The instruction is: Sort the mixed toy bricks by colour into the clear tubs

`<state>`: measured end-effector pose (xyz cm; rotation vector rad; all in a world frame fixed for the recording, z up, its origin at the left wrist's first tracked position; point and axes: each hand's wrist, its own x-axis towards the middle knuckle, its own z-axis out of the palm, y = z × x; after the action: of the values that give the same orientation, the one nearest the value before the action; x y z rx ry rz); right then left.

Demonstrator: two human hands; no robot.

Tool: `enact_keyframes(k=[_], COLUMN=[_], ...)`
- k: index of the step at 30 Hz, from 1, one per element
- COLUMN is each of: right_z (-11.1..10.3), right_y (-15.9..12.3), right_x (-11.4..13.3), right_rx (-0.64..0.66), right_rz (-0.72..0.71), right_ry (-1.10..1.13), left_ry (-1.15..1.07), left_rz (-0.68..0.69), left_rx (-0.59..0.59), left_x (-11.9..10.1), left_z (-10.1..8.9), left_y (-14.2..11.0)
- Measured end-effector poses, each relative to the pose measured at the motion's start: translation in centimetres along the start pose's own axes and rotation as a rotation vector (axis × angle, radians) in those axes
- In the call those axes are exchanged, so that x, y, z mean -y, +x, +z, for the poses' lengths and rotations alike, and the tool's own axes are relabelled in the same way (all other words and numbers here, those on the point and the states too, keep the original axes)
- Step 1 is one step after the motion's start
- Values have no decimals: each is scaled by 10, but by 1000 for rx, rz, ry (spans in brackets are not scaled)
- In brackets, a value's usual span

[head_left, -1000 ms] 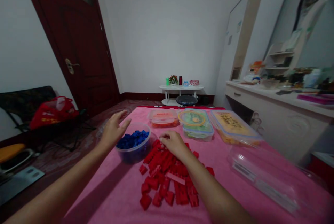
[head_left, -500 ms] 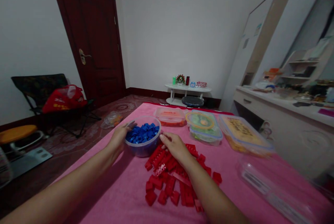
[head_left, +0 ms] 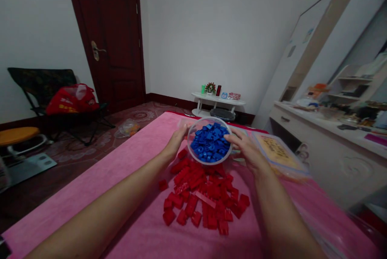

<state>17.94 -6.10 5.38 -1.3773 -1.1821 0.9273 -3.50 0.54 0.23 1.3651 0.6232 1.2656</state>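
A clear round plastic bowl (head_left: pixel 191 152) full of blue toy bricks (head_left: pixel 210 142) is tilted toward me above the table. My left hand (head_left: pixel 177 140) grips its left side, with the fingertips partly hidden behind the rim. On the opposite side my right hand (head_left: pixel 243 146) holds the bowl, its fingers at the rim. Below and nearer to me, a loose pile of red toy bricks (head_left: pixel 208 194) lies spread on the pink cloth (head_left: pixel 133 214). The bowl's underside is out of sight.
A lidded container with yellow contents (head_left: pixel 279 152) stands at the right. Other containers behind the bowl are mostly hidden. A clear plastic container (head_left: pixel 332 226) lies at the near right. Beyond the table are a white counter (head_left: pixel 317 126) and a folding chair with a red bag (head_left: pixel 72 100).
Both hands have lifted the bowl of blue bricks from the table's left side and carried it right, above the far end of the red pile. It now tilts toward me.
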Motion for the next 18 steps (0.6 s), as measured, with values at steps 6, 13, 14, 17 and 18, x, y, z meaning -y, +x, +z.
enact_keyframes(k=[6,13,14,17,18], right_z=[-12,14,19,29,31], right_y=[0,-13,-17,-29,-32], right_x=[10,20,23,30,32], right_rx=[-25,14,4,-28,-29], right_rz=[-263,-537,-571,-640,-658], right_ry=[-487,-883,-935,-1071,-1101], left_ry=[-103,-207,-224,-220,-198], left_rz=[-287,-214,-214,-250,-268], left_rx=[59,280,281,255,243], left_x=[45,51,51,55,57], left_z=[-23,-11,-11,-13,-15], left_y=[-11,-15,-16,-17,-17])
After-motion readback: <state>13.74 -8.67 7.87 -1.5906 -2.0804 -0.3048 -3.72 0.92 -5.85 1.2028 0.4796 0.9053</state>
